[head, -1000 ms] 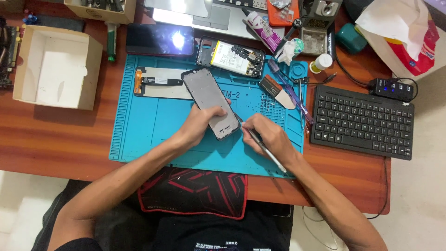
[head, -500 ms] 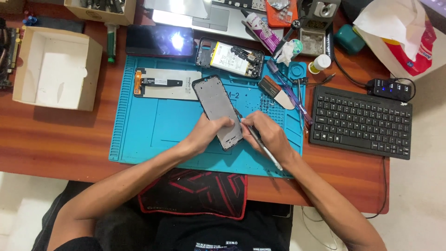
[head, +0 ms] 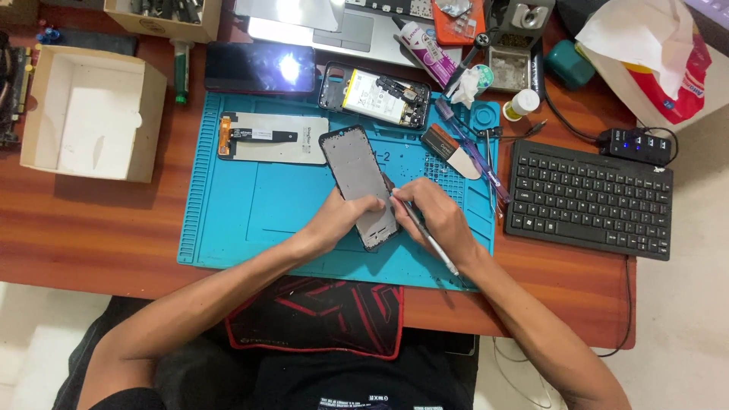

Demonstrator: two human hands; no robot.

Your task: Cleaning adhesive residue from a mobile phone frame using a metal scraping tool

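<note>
Nearest, at the table's front edge, a black-and-red pad lies just below the blue work mat, my landmark throughout. On the mat's lower middle, the left hand pins the phone frame, fingers closed over its lower end; the frame lies flat, tilted a little, its top end pointing up the mat. The right hand, just right of the frame, has its fingers pinched shut round a thin metal tool held like a pen, tip at the frame's right edge, handle trailing toward the mat's lower right corner. Judgement: the work looks like cleaning or prying along that edge, and it goes best with the tool kept shallow, almost parallel to the frame, short strokes, the left hand bearing down close to the tip so the frame does not skate or flex. A slip would likely run toward the left thumb. Higher on the mat, left of the frame, a display panel lies face down; at the mat's top edge an opened phone body shows its battery. Right of the mat sits a black keyboard; left of it, an open cardboard box. Beyond the mat's top edge: a dark phone and a laptop.
</note>
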